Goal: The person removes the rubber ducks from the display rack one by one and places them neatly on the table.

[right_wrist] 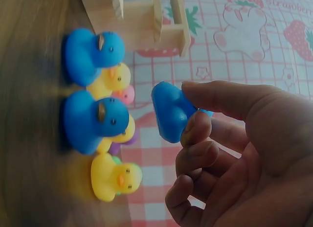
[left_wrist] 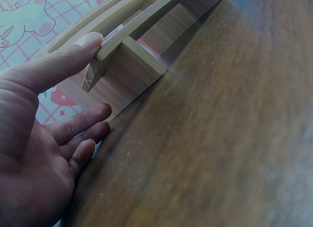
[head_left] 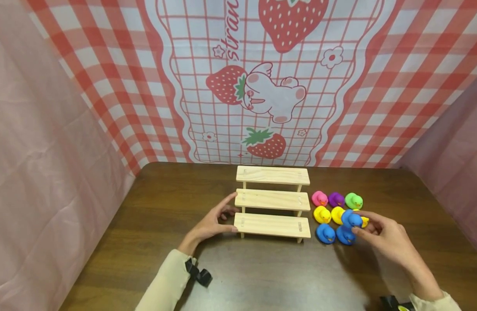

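Observation:
My right hand (head_left: 392, 239) pinches a blue rubber duck (head_left: 351, 219) between thumb and fingers. In the right wrist view, this raised duck (right_wrist: 171, 112) is apart from the ducks on the table. Two more blue ducks, one (head_left: 325, 233) to the left and another (head_left: 345, 235) partly behind the held one, sit at the front of the group. A three-step wooden stand (head_left: 272, 200) stands left of the ducks. My left hand (head_left: 212, 221) is at its left end, thumb touching the lowest step (left_wrist: 110, 48) and the other fingers loosely extended beside it.
Behind the blue ducks are several yellow ducks (head_left: 322, 214), then a pink duck (head_left: 319, 198), a purple duck (head_left: 336, 199) and a green duck (head_left: 354, 201). All rest on a brown wooden table (head_left: 153, 259). A strawberry-print cloth (head_left: 207, 116) hangs along the back edge.

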